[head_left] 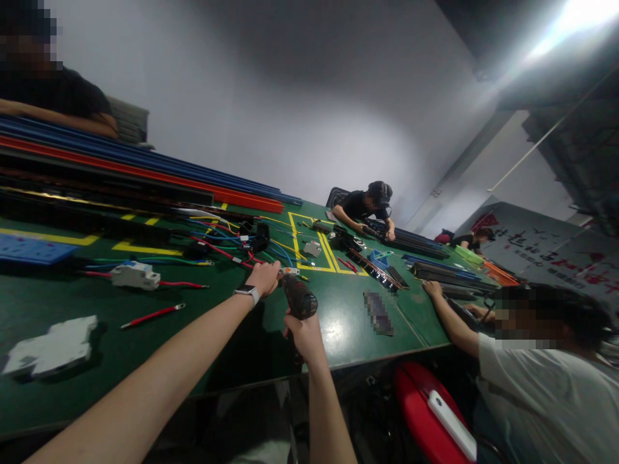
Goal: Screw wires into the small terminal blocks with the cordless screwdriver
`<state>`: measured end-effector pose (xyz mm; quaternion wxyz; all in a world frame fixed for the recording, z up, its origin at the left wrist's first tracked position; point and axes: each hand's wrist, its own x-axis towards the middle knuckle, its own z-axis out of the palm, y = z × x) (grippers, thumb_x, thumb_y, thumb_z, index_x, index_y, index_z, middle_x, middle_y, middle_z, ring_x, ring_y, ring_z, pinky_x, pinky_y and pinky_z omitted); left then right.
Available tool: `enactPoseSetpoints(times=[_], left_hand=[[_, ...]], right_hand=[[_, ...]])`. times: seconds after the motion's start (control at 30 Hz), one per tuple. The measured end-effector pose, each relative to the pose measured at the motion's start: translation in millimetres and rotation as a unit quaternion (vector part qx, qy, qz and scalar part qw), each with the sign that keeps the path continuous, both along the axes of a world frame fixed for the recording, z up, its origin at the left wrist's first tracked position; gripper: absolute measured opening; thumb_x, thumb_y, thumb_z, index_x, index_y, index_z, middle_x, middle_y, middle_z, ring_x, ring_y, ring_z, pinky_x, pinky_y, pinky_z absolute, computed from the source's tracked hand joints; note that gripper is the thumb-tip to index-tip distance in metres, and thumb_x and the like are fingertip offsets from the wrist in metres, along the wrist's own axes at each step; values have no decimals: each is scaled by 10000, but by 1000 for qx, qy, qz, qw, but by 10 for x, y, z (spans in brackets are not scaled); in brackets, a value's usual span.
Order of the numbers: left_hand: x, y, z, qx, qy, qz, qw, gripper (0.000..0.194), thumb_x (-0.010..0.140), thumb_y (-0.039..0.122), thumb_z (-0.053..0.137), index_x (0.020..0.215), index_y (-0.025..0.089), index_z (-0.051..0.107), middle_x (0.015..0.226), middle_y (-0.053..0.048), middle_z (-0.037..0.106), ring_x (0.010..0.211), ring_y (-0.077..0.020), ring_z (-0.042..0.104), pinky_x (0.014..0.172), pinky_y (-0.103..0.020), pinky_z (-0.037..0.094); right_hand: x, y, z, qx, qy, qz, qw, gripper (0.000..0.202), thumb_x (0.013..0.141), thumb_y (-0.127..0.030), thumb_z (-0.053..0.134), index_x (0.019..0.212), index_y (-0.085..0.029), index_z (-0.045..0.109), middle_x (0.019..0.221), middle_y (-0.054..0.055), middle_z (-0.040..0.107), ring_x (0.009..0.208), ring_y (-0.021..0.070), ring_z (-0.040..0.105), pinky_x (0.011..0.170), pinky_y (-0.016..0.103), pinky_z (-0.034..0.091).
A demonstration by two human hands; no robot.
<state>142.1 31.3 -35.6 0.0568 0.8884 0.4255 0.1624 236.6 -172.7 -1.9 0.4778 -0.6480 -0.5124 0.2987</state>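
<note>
My right hand (pixel 305 336) grips the handle of a dark cordless drill (pixel 300 298), its front end pointing away from me over the table. My left hand (pixel 264 279), with a watch (pixel 248 294) at the wrist, is closed beside the drill's tip. What its fingers hold is mostly hidden; a small white and orange piece (pixel 289 272) shows there. Red, blue, green and yellow wires (pixel 227 248) lie just beyond that hand. To its left are a white circuit breaker (pixel 136 276) with red wires and a short red cable (pixel 152 316) with a metal lug.
A larger white breaker (pixel 53 348) lies near left on the green table (pixel 217 361). Long blue and orange rails (pixel 193 183) line the far side. A phone-like slab (pixel 378 312) rests to the right. Co-workers sit around, one close at right (pixel 546 380) beside a red stool (pixel 416 393).
</note>
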Motion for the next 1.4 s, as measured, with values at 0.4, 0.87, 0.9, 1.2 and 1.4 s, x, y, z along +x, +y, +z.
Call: enactPoseSetpoints(times=[0.4,0.87,0.9,1.2,1.4], left_hand=[[-16,-17,16,-12,-6,-7,1000,312,801,211,529,1103,156,474,1025,-162,663,1057,-297,592,913,-412,338],[6,-10,16,-15,5,7,1000,319,801,194,514,1115,145,482,1024,-165,666,1041,-295,598,897,-412,350],[8,-9,18,-15,5,8,1000,311,804,196,511,1110,146,483,1021,-164,666,1037,-297,600,895,-413,351],[0,-3,5,-2,-1,-2,1000,296,807,196,514,1097,150,480,1008,-157,666,1032,-293,603,890,-403,343],[-2,-9,-6,9,0,-1,1000,311,801,200,523,1104,149,474,1006,-154,665,1022,-300,603,885,-401,341]], right_hand=[[-46,-19,89,-7,25,1,1000,164,680,-181,505,810,-183,606,520,-35,579,509,160,584,520,231,426],[-41,-19,100,-11,24,5,1000,166,686,-188,505,810,-177,615,521,-28,590,514,160,587,518,228,417],[-43,-20,104,-13,22,3,1000,169,686,-187,504,812,-178,616,516,-29,589,515,161,589,520,229,418],[-32,-12,88,-7,30,8,1000,161,679,-178,508,809,-182,603,532,-30,584,517,161,589,521,225,428],[-24,-14,70,5,27,12,1000,164,688,-174,503,816,-182,604,563,-28,590,521,156,590,524,224,433]])
